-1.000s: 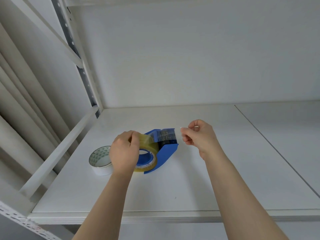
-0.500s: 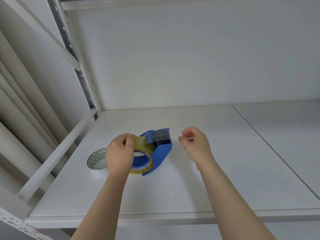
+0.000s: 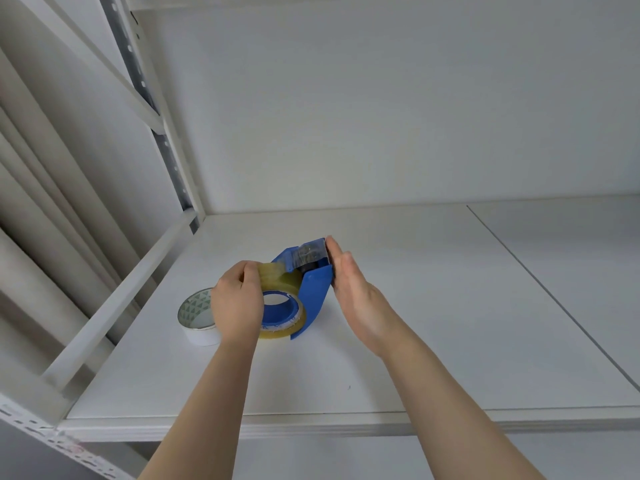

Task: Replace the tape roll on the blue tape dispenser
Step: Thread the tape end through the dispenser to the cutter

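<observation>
Blue plastic tape dispenser (image 3: pixel 313 294) on edge between hands. Left hand (image 3: pixel 237 301) curls over yellowish clear tape roll (image 3: pixel 282 282) on hub; right hand (image 3: pixel 349 285) flat, fingers straight, against cutter end. Probably light, rigid, tippy; grip roll by rim. White tape roll with patterned core (image 3: pixel 195 317) just left of left hand

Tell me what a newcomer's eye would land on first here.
The blue tape dispenser stands out on the white shelf, with a yellowish tape roll mounted on it. The left hand grips that roll from the left, while the right hand lays straight fingers against the dispenser's right side. A white roll lies flat just left of them.
</observation>
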